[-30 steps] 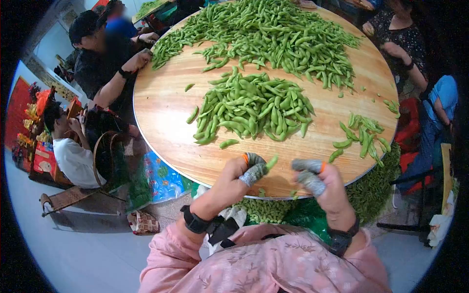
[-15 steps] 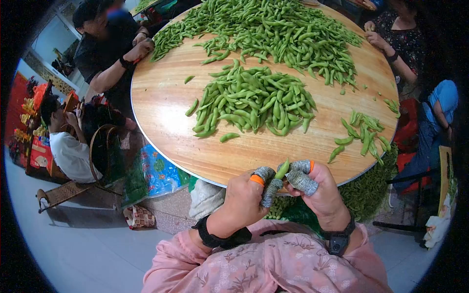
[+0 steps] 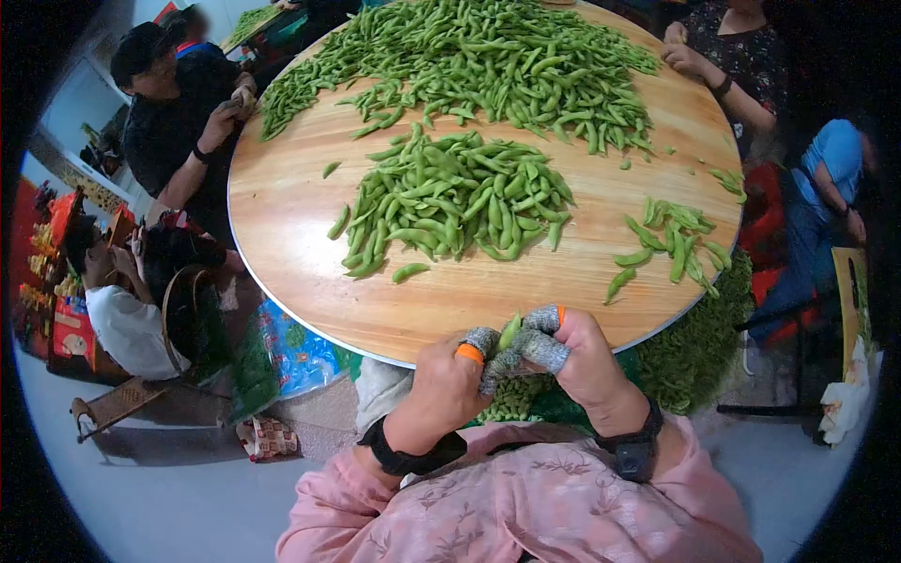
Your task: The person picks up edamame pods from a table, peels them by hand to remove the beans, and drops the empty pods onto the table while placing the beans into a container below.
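My left hand (image 3: 445,385) and my right hand (image 3: 584,364) meet at the table's near edge, both closed round one green edamame pod (image 3: 510,331). The pod's upper tip sticks up between the fingers, while its lower part is hidden. Grey knitted finger covers wrap the thumbs and forefingers, with orange bands at their bases. Ahead of my hands lies a pile of edamame pods (image 3: 460,197) on the round wooden table (image 3: 310,281). A single pod (image 3: 410,272) rests just in front of that pile.
A larger heap of pods (image 3: 488,56) covers the table's far side. Loose pods (image 3: 674,239) are scattered at the right. Below the edge sits a mass of green pieces (image 3: 694,361). People sit around, one in black (image 3: 174,122). A wicker chair (image 3: 178,319) stands left.
The view has turned slightly, so the table and piles sit further left. My hands have drawn closer together, and my right fingers now press against the left ones at the pod.
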`<state>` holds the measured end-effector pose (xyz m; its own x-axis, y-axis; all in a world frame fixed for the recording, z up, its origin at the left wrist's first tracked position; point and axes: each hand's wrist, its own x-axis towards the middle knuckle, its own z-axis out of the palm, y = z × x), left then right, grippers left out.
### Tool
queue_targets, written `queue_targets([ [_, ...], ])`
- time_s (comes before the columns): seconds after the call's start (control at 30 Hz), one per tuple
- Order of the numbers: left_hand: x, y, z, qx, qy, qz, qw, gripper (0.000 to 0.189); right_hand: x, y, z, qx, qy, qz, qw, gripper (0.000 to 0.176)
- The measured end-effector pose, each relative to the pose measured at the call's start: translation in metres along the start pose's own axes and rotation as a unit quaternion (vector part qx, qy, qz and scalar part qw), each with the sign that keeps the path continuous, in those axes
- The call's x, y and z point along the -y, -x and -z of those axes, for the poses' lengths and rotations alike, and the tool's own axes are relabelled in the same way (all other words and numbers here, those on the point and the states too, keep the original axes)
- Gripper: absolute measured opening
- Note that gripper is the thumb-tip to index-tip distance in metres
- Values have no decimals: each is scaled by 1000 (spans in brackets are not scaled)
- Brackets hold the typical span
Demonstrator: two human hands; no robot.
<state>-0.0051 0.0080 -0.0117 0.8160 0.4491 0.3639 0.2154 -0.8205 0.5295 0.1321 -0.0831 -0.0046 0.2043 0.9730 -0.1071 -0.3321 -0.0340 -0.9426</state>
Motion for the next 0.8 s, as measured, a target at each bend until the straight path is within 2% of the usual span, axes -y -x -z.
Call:
queue_targets([
  [0.03,2,0,-1,-1,71,-1,997,9,-1,0,-2,4,-1,-1,1000,8],
  [0.07,3,0,-1,-2,142,-2,990,8,-1,0,-4,8,-58,2,998,8],
  [0.1,0,0,-1,-4,139,0,990,8,-2,-1,-6,13,-115,4,993,9],
  [0.17,-7,0,-2,-38,318,113,941,11,-5,-1,-5,22,-123,7,992,10],
  [0.2,-4,4,-5,-38,318,114,941,11,-7,-1,-4,28,-129,12,991,10],
  [0.23,2,9,-10,-25,400,170,900,14,-10,-2,-2,28,-129,12,991,10],
  [0.27,5,12,-13,-12,478,225,849,18,-15,-3,-1,31,-95,50,994,10],
  [0.3,5,13,-11,-12,477,225,849,18,-17,-3,0,33,-61,88,994,10],
  [0.37,4,12,-8,-12,644,312,698,17,-16,-2,2,28,-65,57,996,10],
  [0.4,4,11,-6,-13,644,311,699,17,-14,-2,1,21,-68,25,997,9],
  [0.47,2,6,-2,11,523,259,812,18,-4,-3,-3,10,-42,20,999,8],
  [0.5,-1,3,-1,11,523,258,812,18,1,-3,-5,-1,-16,16,1000,8],
  [0.57,-6,-5,1,8,419,173,891,18,4,-2,-6,-3,25,29,999,7],
  [0.6,-4,-6,2,6,419,174,891,18,5,-3,-7,-4,65,42,997,7],
  [0.67,3,-8,7,63,407,147,899,17,5,-1,-4,-2,92,52,994,8],
  [0.8,7,-12,15,103,405,165,893,13,8,1,-4,3,158,77,984,9],
])
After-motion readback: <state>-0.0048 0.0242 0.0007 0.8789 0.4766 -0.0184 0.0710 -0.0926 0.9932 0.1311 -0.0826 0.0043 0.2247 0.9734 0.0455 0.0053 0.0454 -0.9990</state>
